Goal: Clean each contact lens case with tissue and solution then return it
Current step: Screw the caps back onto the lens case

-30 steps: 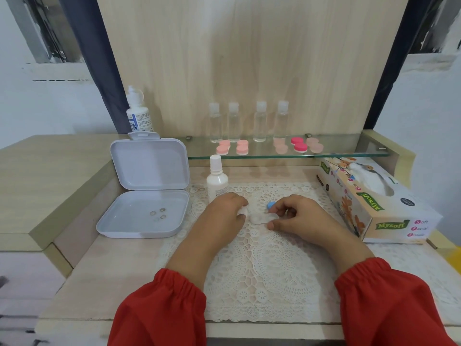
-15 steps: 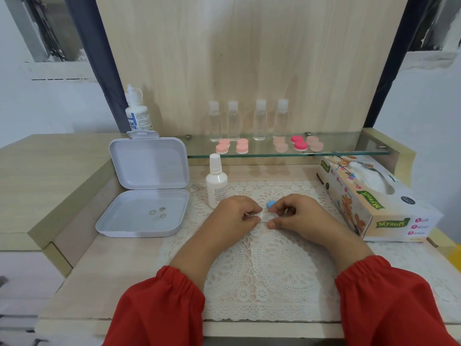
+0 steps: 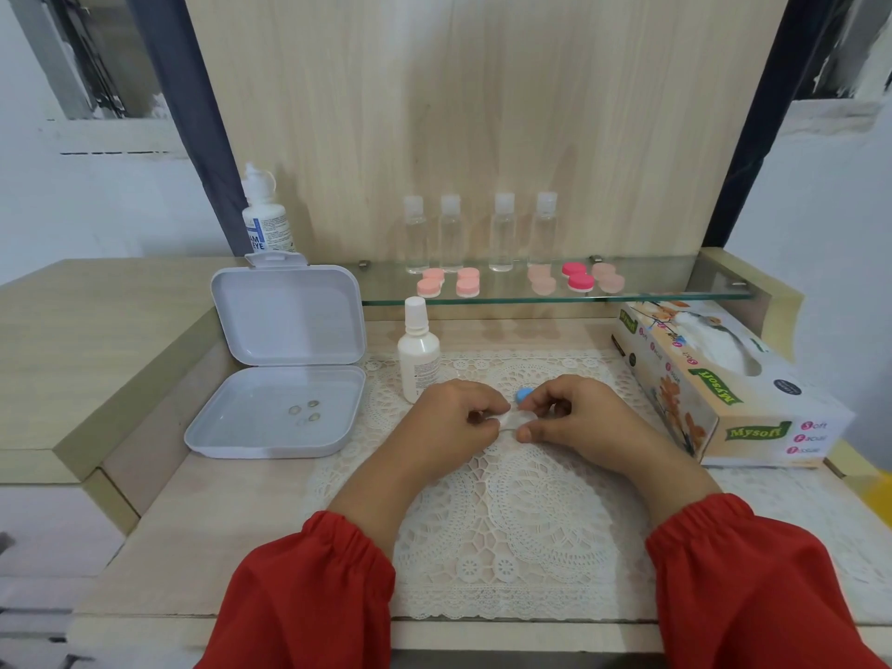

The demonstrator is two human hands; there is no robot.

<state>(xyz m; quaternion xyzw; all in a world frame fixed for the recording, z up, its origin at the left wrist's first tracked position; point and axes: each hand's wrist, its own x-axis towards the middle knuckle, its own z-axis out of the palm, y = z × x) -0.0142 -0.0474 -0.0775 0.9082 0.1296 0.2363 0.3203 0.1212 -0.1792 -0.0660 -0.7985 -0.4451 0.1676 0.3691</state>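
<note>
Over the lace mat (image 3: 521,533), my left hand (image 3: 449,422) and my right hand (image 3: 574,417) meet around a small clear contact lens case (image 3: 516,420). Fingers of both hands pinch it, one hand on each end. A blue cap (image 3: 524,394) shows just behind my right fingertips. A white solution bottle (image 3: 418,357) stands upright just behind my left hand. The tissue box (image 3: 714,383) lies to the right. Several pink lens cases (image 3: 468,282) sit on the glass shelf (image 3: 675,294).
An open white plastic box (image 3: 289,379) with several small lenses (image 3: 304,412) in its base sits on the left. A larger eye-solution bottle (image 3: 265,214) stands behind it. Several clear small bottles (image 3: 478,234) line the back of the shelf.
My left hand has shifted slightly right and closer to my right hand, taking hold of the clear case between them. The right hand stays almost where it was.
</note>
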